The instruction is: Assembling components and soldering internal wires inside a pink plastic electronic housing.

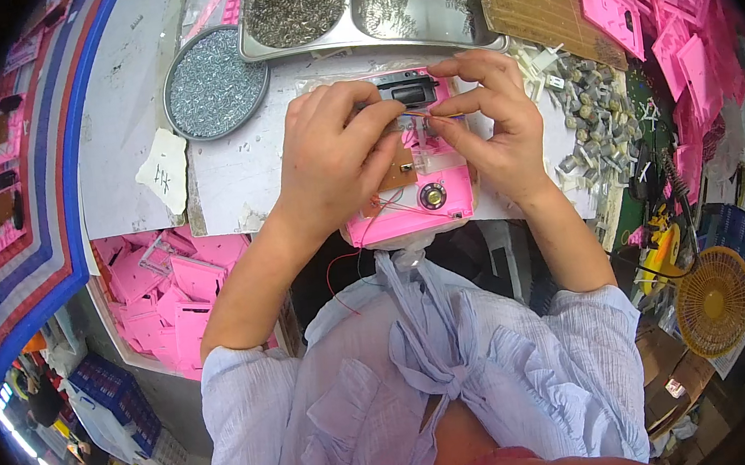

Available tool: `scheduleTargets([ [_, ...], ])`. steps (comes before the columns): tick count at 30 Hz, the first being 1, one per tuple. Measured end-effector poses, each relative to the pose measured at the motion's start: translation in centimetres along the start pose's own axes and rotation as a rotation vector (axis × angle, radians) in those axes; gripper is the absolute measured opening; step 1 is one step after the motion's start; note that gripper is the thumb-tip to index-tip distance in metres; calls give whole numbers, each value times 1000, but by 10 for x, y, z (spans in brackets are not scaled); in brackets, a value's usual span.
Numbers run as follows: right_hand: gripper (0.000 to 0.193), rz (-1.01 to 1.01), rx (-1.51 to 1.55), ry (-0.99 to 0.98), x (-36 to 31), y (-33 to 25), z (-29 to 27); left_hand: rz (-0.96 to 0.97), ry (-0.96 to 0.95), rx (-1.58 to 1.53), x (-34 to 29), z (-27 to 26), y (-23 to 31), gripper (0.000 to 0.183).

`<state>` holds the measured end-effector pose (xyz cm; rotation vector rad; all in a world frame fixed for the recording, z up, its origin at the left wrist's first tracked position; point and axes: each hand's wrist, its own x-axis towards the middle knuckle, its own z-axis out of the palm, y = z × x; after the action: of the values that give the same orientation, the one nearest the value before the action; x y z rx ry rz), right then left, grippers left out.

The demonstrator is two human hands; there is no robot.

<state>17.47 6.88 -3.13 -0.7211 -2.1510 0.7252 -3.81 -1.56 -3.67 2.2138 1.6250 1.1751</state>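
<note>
A pink plastic housing (415, 213) lies on the table in front of me. On it sit a black plastic part (413, 90), a brown circuit board (398, 174) and a small round speaker (433, 195). Several thin coloured wires (419, 114) run between my fingertips just below the black part. My left hand (328, 147) pinches them from the left, thumb and forefinger together. From the other side my right hand (498, 117) has its thumb and forefinger closed on the wires, the other fingers curled over the black part's edge. Loose red wires (365, 247) trail from the board toward my lap.
A round tray of small screws (170, 104) stands at the left, beside a torn white card (163, 172). Behind is a metal tray (353, 33) with springs. Small motors (595, 117) are heaped at the right. Pink parts fill a box (163, 293) lower left; a yellow fan (714, 301) is lower right.
</note>
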Motion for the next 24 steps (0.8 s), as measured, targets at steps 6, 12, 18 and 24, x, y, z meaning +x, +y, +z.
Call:
scheduleTargets([
  [6,14,63,64,30,-3,2,1,43,31,85,7,10,0,23],
  [12,15,66,112,37,-3,-3,6,85,47,193,8,10,5,21],
  [18,14,90,111,13,-6,2,1,155,21,144,10,3,-8,18],
  [24,15,131,97,-2,-15,13,-10,-22,34,14,-14,-5,-24,18],
])
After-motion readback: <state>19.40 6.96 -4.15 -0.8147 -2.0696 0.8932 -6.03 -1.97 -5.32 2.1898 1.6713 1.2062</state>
